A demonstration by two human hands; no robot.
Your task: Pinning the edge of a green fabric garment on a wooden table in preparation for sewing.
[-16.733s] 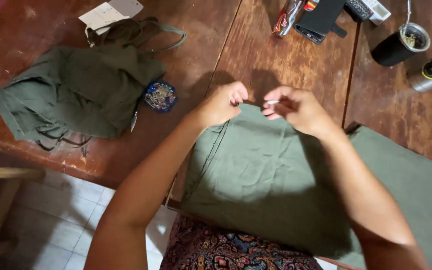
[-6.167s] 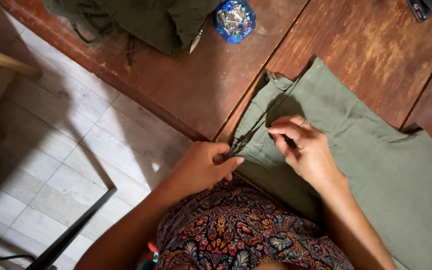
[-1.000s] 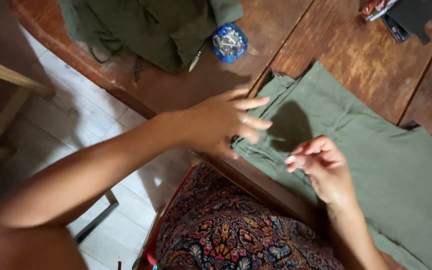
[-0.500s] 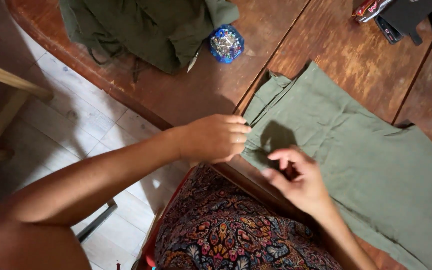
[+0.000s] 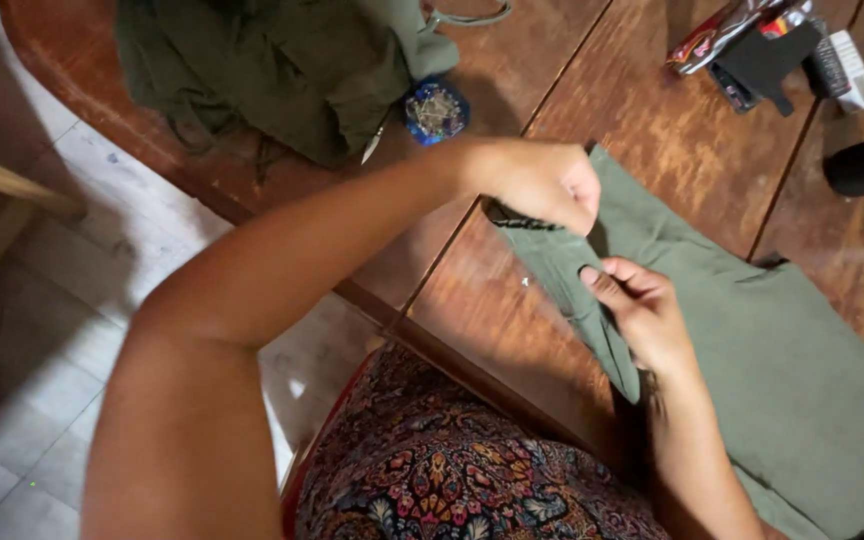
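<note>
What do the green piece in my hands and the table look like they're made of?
Green piece: looks like woven cloth, matte, since it folds and creases softly at the edge both hands hold. Table: looks like wood, reddish-brown planks with visible seams and worn, patchy finish.

Arms: both bare to the top of the frame, no sleeves in view.
Left hand (image 5: 537,185): no ring, no glove, no wristband seen.
Right hand (image 5: 642,315): bare, wrist unadorned.
Garment (image 5: 452,470): at 6 o'clock, dark fabric with dense paisley-floral print in red, orange, blue and cream.
</note>
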